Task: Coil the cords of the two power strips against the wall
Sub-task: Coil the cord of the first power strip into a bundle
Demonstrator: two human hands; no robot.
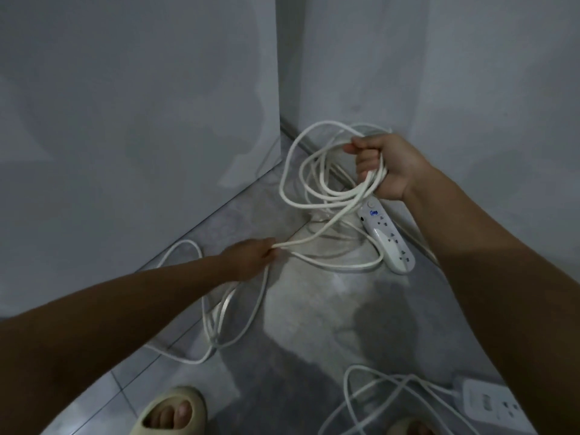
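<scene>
A white power strip point(388, 238) hangs tilted just under my right hand point(387, 166), low above the floor by the right wall. My right hand grips a bundle of several loops of its white cord point(309, 183). From the bundle a strand runs down-left to my left hand point(251, 257), which pinches it at the fingertips. More slack of this cord point(219, 315) lies on the floor below my left hand. A second white power strip point(492, 403) lies flat at the lower right, its cord point(370, 394) loose on the floor.
Grey walls meet in a corner point(277, 89) straight ahead. The floor point(314, 309) is glossy grey stone, with tiles at the lower left. My foot in a beige slipper point(171, 412) stands at the bottom edge, and a second foot shows at the bottom right.
</scene>
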